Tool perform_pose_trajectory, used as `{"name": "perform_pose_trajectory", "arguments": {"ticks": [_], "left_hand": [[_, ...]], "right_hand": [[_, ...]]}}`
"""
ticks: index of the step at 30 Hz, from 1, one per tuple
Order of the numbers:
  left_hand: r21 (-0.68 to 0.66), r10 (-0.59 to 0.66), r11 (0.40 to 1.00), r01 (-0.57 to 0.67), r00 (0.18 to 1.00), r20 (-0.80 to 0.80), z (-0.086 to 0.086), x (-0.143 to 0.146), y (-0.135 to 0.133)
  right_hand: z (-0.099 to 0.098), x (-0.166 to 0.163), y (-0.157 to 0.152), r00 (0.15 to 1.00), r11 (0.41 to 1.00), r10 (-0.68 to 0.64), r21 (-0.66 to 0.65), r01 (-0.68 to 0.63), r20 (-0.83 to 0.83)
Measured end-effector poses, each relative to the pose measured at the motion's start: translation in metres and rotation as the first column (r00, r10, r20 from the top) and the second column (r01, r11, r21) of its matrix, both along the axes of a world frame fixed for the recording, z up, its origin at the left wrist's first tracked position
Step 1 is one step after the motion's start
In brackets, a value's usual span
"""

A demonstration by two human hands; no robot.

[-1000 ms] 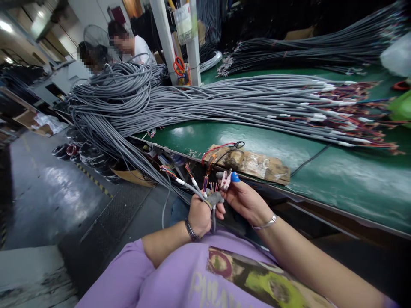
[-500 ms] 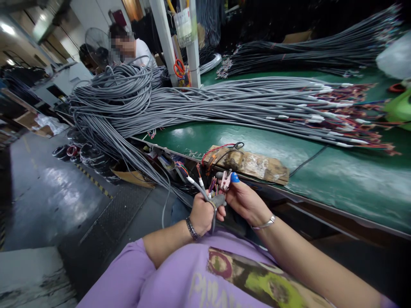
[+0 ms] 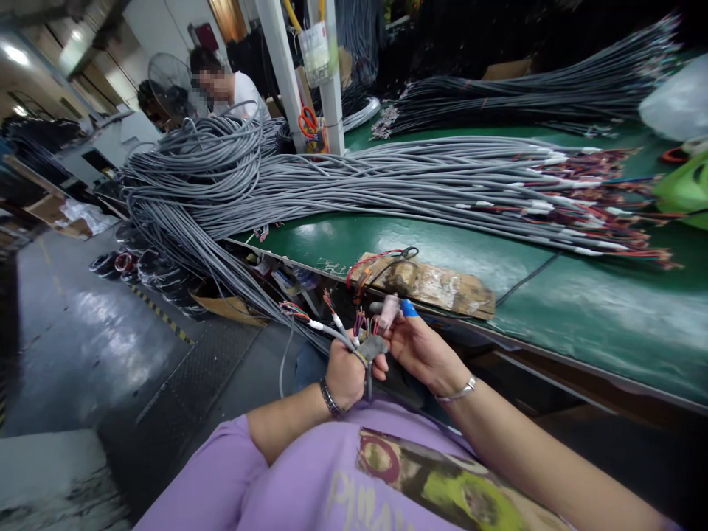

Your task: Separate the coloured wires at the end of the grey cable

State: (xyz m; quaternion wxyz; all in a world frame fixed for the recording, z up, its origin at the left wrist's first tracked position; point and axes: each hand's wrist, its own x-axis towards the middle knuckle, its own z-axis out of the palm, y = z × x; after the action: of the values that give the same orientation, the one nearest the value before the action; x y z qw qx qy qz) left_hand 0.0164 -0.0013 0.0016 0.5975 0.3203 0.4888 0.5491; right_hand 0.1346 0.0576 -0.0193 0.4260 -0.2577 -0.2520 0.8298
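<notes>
My left hand [image 3: 347, 369] is closed round several grey cables [image 3: 327, 330] just in front of my purple shirt. Their stripped ends fan out above the fist in thin coloured wires [image 3: 294, 311], with white tape where the sheath stops. A grey wrap covers the left thumb [image 3: 372, 348]. Close against it, my right hand [image 3: 406, 335] has its fingers bent at another tuft of coloured wires [image 3: 359, 322]. The right thumb has a blue tip, and pinkish and grey wraps cover the fingers. What lies between those fingertips is partly hidden.
A green-topped bench [image 3: 597, 317] carries a long bundle of grey cables [image 3: 387, 181] and black cables [image 3: 498, 96] behind. A worn cardboard-like block [image 3: 442, 284] with red and black leads lies at its near edge. A person [image 3: 243, 92] sits beyond the coiled cables.
The cable ends above my left fist have swung left and slightly down, spreading further apart. The pinkish-wrapped finger of my right hand has turned a little. Both hands stay nearly in place.
</notes>
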Motion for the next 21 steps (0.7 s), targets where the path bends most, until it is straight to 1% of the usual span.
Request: {"name": "perform_pose_trajectory", "arguments": {"ticks": [3,5,10,15,21], "left_hand": [[0.009,-0.008,1.0,0.008,1.0,-0.004,-0.006,-0.002,-0.004],[0.02,-0.013,1.0,0.013,1.0,-0.009,-0.008,-0.004,-0.007],[0.04,0.032,0.999,-0.031,0.999,-0.016,-0.008,-0.009,-0.009],[0.037,0.048,0.998,-0.047,0.999,-0.016,-0.004,-0.005,-0.003],[0.009,0.059,0.998,-0.059,0.998,-0.035,-0.002,-0.001,0.002]], "right_hand": [[0.001,0.002,0.0,0.999,0.995,-0.033,-0.097,0.031,-0.019],[0.003,0.003,0.0,0.999,0.993,-0.04,-0.11,0.039,-0.005],[0.007,0.005,0.0,0.998,0.996,-0.055,-0.065,0.057,0.041],[0.004,0.004,0.002,0.997,0.996,-0.039,-0.078,0.045,0.067],[0.005,0.004,0.003,0.994,0.999,-0.045,-0.011,0.046,0.1]]}}
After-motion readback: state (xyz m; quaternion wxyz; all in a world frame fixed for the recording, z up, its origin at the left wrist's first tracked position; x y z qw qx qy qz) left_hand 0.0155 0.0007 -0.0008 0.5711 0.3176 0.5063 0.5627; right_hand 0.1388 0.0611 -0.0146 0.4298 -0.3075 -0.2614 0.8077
